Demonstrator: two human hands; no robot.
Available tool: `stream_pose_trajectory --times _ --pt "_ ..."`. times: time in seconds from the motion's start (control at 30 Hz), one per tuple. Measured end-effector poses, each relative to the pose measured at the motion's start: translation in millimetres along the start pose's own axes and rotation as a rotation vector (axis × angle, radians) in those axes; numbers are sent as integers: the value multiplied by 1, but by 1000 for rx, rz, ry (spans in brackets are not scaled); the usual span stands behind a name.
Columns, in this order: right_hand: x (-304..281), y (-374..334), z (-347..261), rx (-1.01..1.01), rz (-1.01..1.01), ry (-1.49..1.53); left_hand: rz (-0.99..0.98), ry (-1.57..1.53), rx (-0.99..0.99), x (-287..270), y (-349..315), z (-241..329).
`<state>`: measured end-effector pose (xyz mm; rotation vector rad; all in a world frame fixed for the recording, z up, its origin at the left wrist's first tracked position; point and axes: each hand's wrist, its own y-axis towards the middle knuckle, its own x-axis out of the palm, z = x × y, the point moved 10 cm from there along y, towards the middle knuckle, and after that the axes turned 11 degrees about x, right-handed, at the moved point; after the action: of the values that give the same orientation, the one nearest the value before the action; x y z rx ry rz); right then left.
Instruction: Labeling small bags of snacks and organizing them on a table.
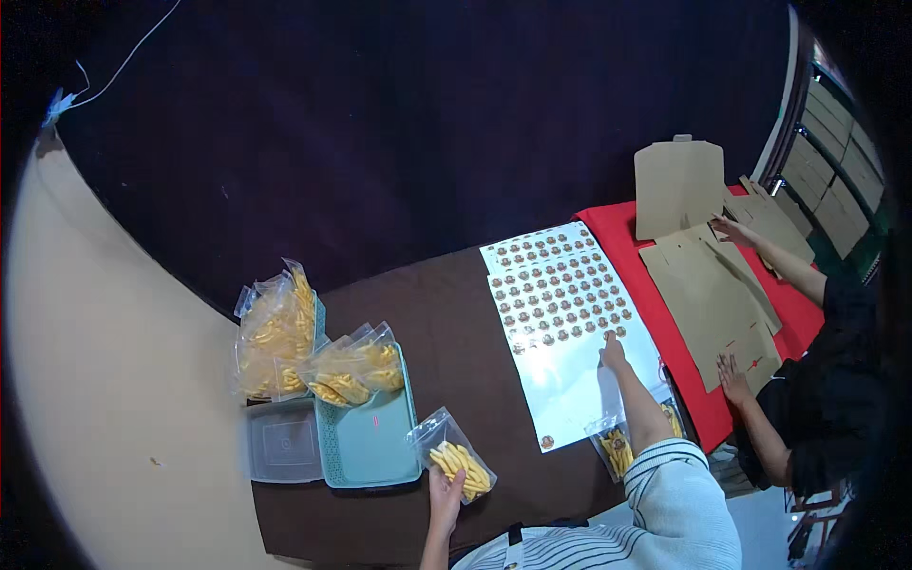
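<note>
In my left hand [445, 496] is a clear plastic bag of yellow stick-shaped snacks [460, 465], gripped by its lower edge above the brown-covered table. My right hand [613, 353] reaches onto a white sheet of round stickers [560, 380], its fingers pinched together at the lowest full row of stickers. The sticker at the fingertips is too small to make out clearly. The lower part of this sheet is mostly bare, with a single sticker near its bottom left corner. Beside my right forearm lies another bag of yellow snacks [617, 452], with a round sticker on it.
To the left, filled snack bags [275, 332] are piled by a teal basket [410, 418] and a clear plastic tub [283, 443]. On the right, a co-worker's hands [736, 380] handle a flat brown cardboard box [708, 294] on a red cloth [608, 223].
</note>
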<state>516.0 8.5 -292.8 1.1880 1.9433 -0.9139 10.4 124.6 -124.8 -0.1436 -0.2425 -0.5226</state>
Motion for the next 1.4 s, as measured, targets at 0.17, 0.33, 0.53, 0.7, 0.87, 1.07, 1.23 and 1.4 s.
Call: stream_pose_trajectory --times 0.17,0.33,0.53,0.7,0.87,1.07,1.23,1.4 --pt "2 -1 -13 -37 -55 4 71 20 14 -6 3 -3" --pt "14 35 46 131 -178 39 37 -7 -38 13 8 -7" --pt "31 29 -3 -160 -65 -68 71 1 20 5 6 1" --pt "4 30 12 6 -88 -17 37 -50 6 19 6 -2" --pt "-11 17 -8 -9 -79 60 47 -119 -146 23 4 -11" --pt "-19 5 -10 -106 103 38 24 -94 -143 27 9 -22" --pt "-6 -5 -9 -73 -30 89 0 -86 -107 33 8 -20" --pt "-19 -18 -10 -52 72 112 -3 -30 -47 38 4 -3"
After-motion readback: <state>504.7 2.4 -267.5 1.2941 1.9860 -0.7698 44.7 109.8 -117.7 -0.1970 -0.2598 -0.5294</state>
